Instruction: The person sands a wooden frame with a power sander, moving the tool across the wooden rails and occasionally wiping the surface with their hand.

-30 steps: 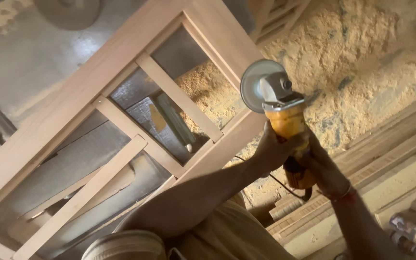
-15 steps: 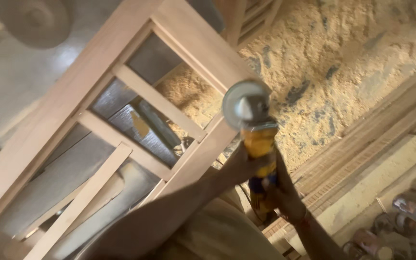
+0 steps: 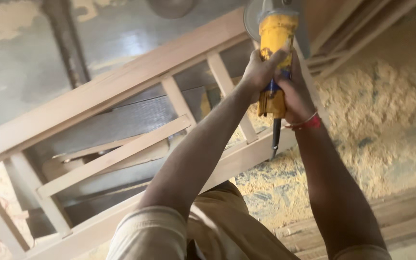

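Both of my hands grip a yellow angle grinder [image 3: 274, 43] held out ahead of me near the top of the head view. My left hand [image 3: 260, 67] wraps its body from the left. My right hand [image 3: 294, 94], with a red band at the wrist, holds its rear handle. The round sanding disc [image 3: 251, 19] sits at the tool's far end, over the top rail of a pale wooden frame [image 3: 121, 86]. The grinder's black cord [image 3: 276, 139] hangs below my hands. The frame has several slats and lies tilted across the view.
Sawdust [image 3: 376, 115] covers the floor to the right of the frame. Long wooden planks [image 3: 400, 216] lie at the lower right, and more strips [image 3: 343, 43] at the upper right. Bare grey floor [image 3: 25, 62] shows at the upper left.
The view has swung, and the grinder now sits higher and more upright in frame. Both hands keep their grip on it, arms stretched further out over the frame's rail.
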